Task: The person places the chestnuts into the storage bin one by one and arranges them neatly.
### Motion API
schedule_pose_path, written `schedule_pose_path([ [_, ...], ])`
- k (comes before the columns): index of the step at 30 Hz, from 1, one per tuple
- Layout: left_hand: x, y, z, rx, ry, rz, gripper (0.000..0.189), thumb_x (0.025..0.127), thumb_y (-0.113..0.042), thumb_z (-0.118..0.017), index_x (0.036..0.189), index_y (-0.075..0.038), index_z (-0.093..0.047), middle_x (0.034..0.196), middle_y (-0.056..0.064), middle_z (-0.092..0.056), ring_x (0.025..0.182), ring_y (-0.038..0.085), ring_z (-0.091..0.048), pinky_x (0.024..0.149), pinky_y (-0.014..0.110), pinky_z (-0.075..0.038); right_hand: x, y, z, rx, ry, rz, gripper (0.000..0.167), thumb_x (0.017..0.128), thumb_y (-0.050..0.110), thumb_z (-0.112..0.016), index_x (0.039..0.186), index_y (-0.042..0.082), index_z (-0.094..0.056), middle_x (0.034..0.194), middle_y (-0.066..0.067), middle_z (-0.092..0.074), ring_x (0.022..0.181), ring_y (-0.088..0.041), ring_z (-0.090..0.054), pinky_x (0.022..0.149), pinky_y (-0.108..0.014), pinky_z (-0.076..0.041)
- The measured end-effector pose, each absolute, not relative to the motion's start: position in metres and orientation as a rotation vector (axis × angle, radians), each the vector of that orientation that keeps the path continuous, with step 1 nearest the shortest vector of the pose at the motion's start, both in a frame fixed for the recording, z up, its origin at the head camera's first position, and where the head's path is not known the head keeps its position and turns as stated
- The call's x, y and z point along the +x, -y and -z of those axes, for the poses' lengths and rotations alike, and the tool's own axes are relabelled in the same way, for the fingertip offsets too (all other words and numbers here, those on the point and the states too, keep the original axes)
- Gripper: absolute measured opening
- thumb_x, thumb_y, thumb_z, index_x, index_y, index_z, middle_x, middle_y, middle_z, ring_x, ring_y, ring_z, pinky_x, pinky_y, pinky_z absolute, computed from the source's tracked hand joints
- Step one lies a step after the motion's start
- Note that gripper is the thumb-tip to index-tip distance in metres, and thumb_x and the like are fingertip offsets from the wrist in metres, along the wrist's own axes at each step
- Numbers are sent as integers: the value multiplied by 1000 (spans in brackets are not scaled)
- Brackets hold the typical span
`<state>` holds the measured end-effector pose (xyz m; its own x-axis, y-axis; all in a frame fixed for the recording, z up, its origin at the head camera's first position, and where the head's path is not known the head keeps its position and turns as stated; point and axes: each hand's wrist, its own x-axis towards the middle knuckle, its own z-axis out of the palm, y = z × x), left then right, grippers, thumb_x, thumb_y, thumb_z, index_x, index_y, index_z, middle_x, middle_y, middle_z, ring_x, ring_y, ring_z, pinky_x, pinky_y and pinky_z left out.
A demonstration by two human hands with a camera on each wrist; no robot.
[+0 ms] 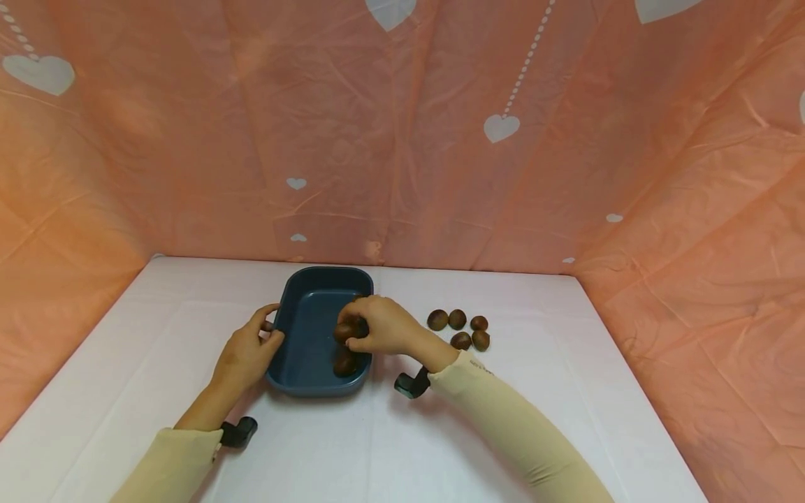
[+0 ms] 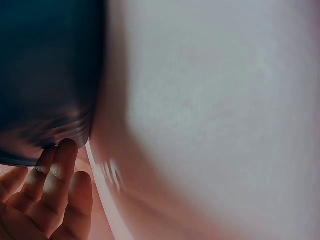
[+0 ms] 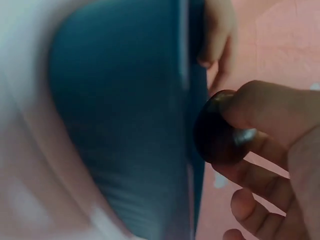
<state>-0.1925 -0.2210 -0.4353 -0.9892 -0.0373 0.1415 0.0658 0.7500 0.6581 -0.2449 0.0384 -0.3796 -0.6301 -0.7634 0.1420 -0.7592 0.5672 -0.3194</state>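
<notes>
My right hand (image 1: 385, 325) is over the right side of a dark blue rectangular dish (image 1: 302, 381), pinching a brown chestnut (image 1: 346, 332) between thumb and fingers. The right wrist view shows that glossy chestnut (image 3: 215, 132) close to the dish's rim. Inside the dish, another chestnut (image 1: 344, 364) lies near the right wall, and a further one is mostly hidden behind my right hand. My left hand (image 1: 248, 349) touches the dish's left side from outside. In the left wrist view its fairly straight fingers (image 2: 62, 170) rest against the outer wall.
Several loose chestnuts (image 1: 458, 319) lie in a small group on the white tablecloth (image 1: 428, 447), right of the dish. Orange sheets with white hearts (image 1: 402, 154) stand behind the table and along both sides. Each wrist wears a small black camera.
</notes>
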Motion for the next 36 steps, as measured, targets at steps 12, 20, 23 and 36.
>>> schedule_pose_path([
  [12,-191,222,435,-20,2810,1082,50,94,-21,-49,142,-9,-42,111,17,-64,92,28,-63,75,40,-48,-241,-8,403,-1400,-2741,356,33,79,33,-75,111,25,-68,103,10,-69,90,-9,-54,77,-27,-43],
  [20,-191,221,435,-39,2787,1096,50,93,-19,-51,141,-9,-43,108,16,-64,90,27,-64,74,39,-47,-241,-1,409,-1341,-2714,263,32,80,34,-75,110,27,-68,103,11,-69,92,-11,-55,80,-30,-43],
  [23,-191,220,435,-37,2783,1104,50,93,-19,-51,141,-10,-43,107,15,-64,89,26,-63,73,37,-47,-241,1,410,-1338,-2719,251,32,80,34,-75,110,27,-68,104,10,-69,93,-11,-56,81,-30,-43],
  [36,-193,222,435,-28,2794,1104,50,93,-19,-51,141,-10,-42,108,15,-64,90,25,-63,73,37,-47,-243,7,414,-1360,-2727,154,30,78,39,-75,107,29,-70,97,14,-69,91,-12,-54,77,-29,-40],
])
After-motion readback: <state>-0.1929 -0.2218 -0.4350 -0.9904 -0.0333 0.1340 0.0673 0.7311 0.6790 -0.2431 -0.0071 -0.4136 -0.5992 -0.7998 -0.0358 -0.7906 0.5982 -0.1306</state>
